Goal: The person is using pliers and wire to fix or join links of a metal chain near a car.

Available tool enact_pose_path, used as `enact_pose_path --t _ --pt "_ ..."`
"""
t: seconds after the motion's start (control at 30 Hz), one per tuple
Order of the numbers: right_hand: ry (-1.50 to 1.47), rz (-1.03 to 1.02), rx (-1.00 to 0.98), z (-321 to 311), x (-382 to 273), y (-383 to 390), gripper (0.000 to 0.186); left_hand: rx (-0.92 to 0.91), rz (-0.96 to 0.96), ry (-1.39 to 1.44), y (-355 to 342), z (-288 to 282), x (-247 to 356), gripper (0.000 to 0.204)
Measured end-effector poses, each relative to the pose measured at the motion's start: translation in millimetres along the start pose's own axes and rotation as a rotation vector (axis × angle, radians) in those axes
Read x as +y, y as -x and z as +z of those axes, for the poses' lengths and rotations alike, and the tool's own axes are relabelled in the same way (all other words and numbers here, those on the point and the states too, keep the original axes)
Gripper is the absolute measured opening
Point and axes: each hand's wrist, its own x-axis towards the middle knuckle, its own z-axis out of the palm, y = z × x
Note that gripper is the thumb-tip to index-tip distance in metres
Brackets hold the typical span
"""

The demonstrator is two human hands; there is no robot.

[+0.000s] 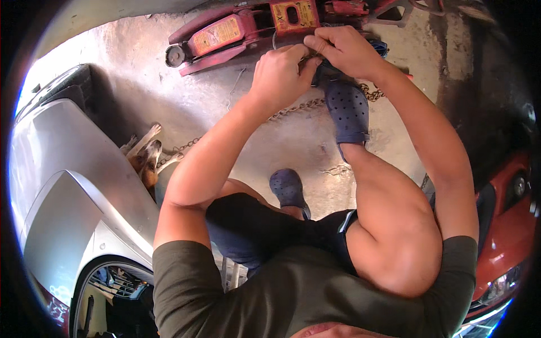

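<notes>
Both my hands meet at the top centre, fingertips almost touching. My left hand (280, 74) is closed in a pinch, thumb against bent fingers. My right hand (350, 53) is closed too, its thumb pressed toward the index finger. Whatever lies between the fingertips is small and dark, and I cannot make it out. Just beyond the hands lies a red floor jack (218, 35) with yellow labels. A dark object (322, 74) shows partly below the fingers, close to the toe of my blue clog (347, 110). Beside my right wrist a blue thing (381, 48) is mostly hidden.
A rusty chain (298, 107) runs across the concrete floor toward a dog (149, 160) lying at the left. A silver vehicle (84, 141) stands on the left, a red vehicle (507, 219) on the right. My other clog (287, 187) rests nearer me. A thin wire (235, 89) lies by the jack.
</notes>
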Motion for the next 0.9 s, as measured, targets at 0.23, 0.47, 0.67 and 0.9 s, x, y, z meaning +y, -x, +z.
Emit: enact_pose_path --t 0.23,0.47,0.67,0.9 --pt "0.146 -0.238 0.058 -8.4 3.6 28.8 0.022 0.045 -0.052 0.066 8.9 -8.1 14.3 0.027" --pt "0.354 -0.464 0.218 3.9 -1.8 35.4 0.038 0.021 -0.117 0.153 12.7 -12.1 17.0 0.044" --pt "0.509 -0.481 0.147 3.0 -7.8 36.9 0.042 0.018 -0.146 0.157 20.3 -11.9 14.7 0.054" --pt "0.615 -0.499 0.074 8.9 -6.3 29.4 0.030 0.004 -0.171 0.191 17.3 -13.4 10.1 0.051"
